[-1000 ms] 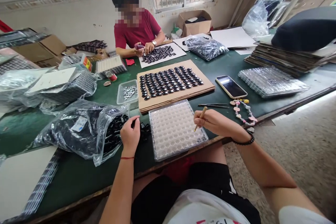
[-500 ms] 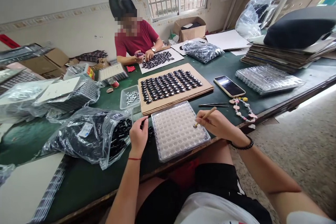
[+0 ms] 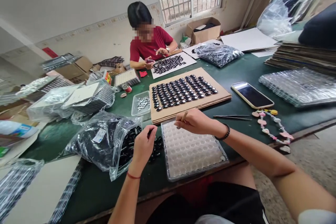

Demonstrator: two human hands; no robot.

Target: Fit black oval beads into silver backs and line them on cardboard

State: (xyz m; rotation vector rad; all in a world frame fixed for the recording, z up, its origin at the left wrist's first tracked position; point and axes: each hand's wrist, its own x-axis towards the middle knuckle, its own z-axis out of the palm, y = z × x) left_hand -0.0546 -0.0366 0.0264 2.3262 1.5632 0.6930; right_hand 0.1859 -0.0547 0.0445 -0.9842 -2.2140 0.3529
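Fingers (image 3: 180, 123) pinching stick (image 3: 184, 115), right hand (image 3: 195, 121) shifted toward far edge of tray (image 3: 193, 150)

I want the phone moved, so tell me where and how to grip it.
Probably best to pinch the phone across its middle, by the two long edges, coming from above. It lies flat, screen up, its pale case edge exposed on both long sides, while the bead string lies close by its near end.

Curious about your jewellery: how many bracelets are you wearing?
2: a red cord just behind the left hand and a black beaded band just behind the right hand. I see no others.
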